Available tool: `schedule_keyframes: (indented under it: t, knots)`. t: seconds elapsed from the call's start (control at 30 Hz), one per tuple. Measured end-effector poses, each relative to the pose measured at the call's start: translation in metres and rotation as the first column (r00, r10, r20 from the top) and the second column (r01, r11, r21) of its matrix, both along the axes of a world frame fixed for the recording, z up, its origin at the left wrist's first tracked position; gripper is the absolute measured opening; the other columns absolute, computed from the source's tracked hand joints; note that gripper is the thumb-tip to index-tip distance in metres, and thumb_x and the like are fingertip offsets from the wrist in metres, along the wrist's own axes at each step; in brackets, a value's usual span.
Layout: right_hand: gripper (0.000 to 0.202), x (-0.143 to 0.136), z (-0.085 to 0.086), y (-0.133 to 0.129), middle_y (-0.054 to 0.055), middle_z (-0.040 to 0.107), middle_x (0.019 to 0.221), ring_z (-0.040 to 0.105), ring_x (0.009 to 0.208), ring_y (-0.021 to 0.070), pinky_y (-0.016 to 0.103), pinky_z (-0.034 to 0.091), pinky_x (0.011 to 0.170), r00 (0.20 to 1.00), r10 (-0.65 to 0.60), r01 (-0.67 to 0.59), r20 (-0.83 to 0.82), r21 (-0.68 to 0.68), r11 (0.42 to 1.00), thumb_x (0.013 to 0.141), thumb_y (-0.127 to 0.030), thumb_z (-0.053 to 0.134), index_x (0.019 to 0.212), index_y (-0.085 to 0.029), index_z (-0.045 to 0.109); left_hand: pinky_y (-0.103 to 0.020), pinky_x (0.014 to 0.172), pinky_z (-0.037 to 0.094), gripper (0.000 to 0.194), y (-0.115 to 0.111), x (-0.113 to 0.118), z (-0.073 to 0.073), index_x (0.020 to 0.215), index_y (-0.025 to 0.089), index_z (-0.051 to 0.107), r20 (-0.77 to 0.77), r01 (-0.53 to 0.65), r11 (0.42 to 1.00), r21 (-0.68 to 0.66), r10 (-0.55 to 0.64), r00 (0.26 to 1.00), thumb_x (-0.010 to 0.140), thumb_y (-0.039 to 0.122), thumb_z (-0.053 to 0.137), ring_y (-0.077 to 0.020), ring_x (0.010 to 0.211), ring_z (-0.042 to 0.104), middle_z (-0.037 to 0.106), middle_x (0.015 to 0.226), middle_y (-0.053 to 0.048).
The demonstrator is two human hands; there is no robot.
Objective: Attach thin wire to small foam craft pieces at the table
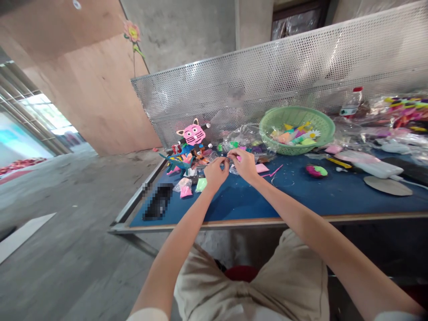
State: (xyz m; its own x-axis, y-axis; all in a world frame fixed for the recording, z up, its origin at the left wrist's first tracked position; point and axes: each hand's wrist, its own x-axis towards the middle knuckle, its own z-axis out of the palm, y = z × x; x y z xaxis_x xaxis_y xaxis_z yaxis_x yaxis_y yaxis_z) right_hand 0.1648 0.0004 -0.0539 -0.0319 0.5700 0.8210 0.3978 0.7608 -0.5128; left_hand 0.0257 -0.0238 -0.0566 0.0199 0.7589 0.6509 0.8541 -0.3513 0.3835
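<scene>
In a room with concrete walls, a blue tabletop (240, 205) stretches beneath a green basket (329, 129), and the person's beige trousers (254, 294) come nearest, on the near side of the basket and lower than the table. A dark pixelated object (158, 203) lies well to the near left of the basket, while a flat grey oval (388, 186) lies to its near right. A pink packet (186, 191) and a light green packet (201, 184) rest nearer than the basket and to its left; a magenta-and-green lump (316, 171) sits just in front of it. Also left of the basket and a little nearer, the left hand (216, 173) and the right hand (245, 165) come close together at the fingertips, each with thumb and fingers drawn in. A small pink piece (238, 158) shows at the right hand's fingertips, left of the basket; whether it is pinched or lies behind them cannot be told, nor can the left hand's hold. Farther back, a pink cat-faced figure (194, 134) stands well left of the basket, and a red-capped bottle (352, 102) stands beyond it to the right. Behind the basket rises a perforated metal screen (207, 89), with a concrete wall (187, 31) farther still
</scene>
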Motion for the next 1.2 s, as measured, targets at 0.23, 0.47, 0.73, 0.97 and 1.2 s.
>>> schedule_keyframes:
  t: [0.23,0.47,0.73,0.97,1.2]
  knots:
    - [0.016,-0.001,-0.002,-0.001,0.005,0.075,0.091,0.069,0.086,0.0224,0.035,0.051,0.084,1.000,0.006,-0.006,0.013,-0.003,1.000,0.094,-0.027,0.055,0.089,-0.024,0.070,-0.027,0.075,0.045,0.027,0.004,-0.002,0.000,0.101,0.025,0.074,0.063,0.003,1.000,-0.027,-0.001,0.998,0.100,0.035,0.049,-0.0184,0.088,0.069,0.078,0.100,-0.001]
    - [0.018,0.000,-0.003,-0.003,0.005,0.076,0.095,0.069,0.090,0.0229,0.037,0.051,0.086,0.997,0.034,-0.034,0.071,0.010,0.999,0.095,-0.026,0.052,0.090,-0.025,0.070,-0.026,0.072,0.046,0.028,0.003,-0.002,0.003,0.101,0.027,0.075,0.120,0.018,0.995,-0.101,-0.005,0.993,0.100,0.039,0.050,-0.0188,0.083,0.069,0.078,0.091,-0.001]
    - [0.012,0.005,-0.002,0.009,0.004,0.072,0.078,0.067,0.064,0.0190,0.034,0.055,0.067,0.968,0.112,-0.156,-0.225,-0.189,0.969,0.087,-0.032,0.060,0.084,-0.021,0.066,-0.025,0.077,0.051,0.031,0.007,-0.013,0.000,0.127,0.026,0.064,0.050,0.251,0.968,-0.033,-0.249,0.967,0.102,0.037,0.049,-0.0138,0.075,0.069,0.076,0.110,-0.003]
    - [0.014,0.009,-0.001,0.014,0.003,0.070,0.073,0.065,0.067,0.0184,0.032,0.051,0.067,0.958,0.119,-0.182,-0.259,-0.232,0.955,0.081,-0.033,0.064,0.081,-0.019,0.068,-0.027,0.085,0.052,0.032,0.017,-0.024,-0.004,0.127,0.021,0.065,-0.152,0.353,0.936,0.010,-0.347,0.925,0.104,0.033,0.047,-0.0146,0.083,0.069,0.072,0.115,-0.008]
    - [0.012,0.008,0.000,0.011,0.003,0.071,0.077,0.065,0.071,0.0178,0.030,0.050,0.072,0.973,0.137,-0.172,-0.188,-0.184,0.968,0.084,-0.029,0.061,0.080,-0.019,0.068,-0.024,0.074,0.049,0.032,0.020,-0.025,-0.010,0.118,0.022,0.071,-0.308,0.260,0.950,0.175,-0.198,0.931,0.104,0.037,0.046,-0.0159,0.093,0.070,0.075,0.107,-0.007]
